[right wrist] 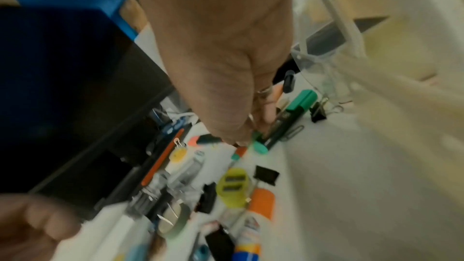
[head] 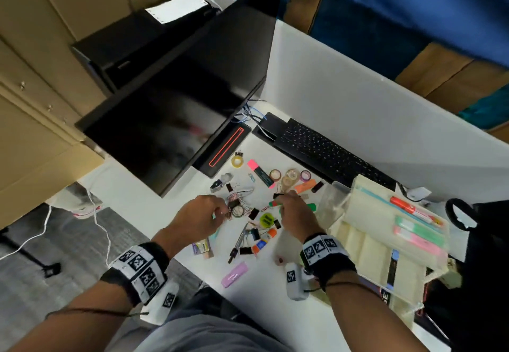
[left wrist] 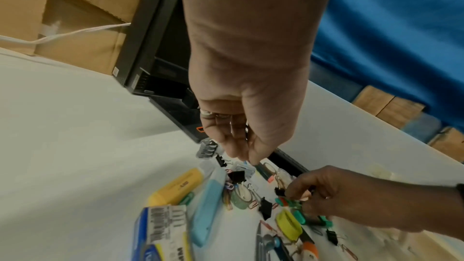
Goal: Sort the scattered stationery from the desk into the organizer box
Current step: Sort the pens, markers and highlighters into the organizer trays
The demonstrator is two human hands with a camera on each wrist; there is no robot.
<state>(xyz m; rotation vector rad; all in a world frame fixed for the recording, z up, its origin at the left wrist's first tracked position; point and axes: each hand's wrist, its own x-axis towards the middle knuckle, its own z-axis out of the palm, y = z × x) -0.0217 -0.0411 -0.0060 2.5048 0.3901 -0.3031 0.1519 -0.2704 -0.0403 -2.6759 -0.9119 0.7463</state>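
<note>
Scattered stationery lies on the white desk: binder clips, paper clips, tape rolls, a yellow sharpener and an orange glue stick. My left hand hovers over a clump of paper clips beside a tape roll. In the left wrist view its thumb and fingertips are pinched together; what they hold is hidden. My right hand pinches a small green piece next to a green marker. The translucent organizer box stands to the right, with markers in its far compartment.
A black monitor and its base stand behind the pile, with a keyboard at the back right. A staples box, yellow highlighter and blue highlighter lie on the left. A pink eraser sits near the front edge.
</note>
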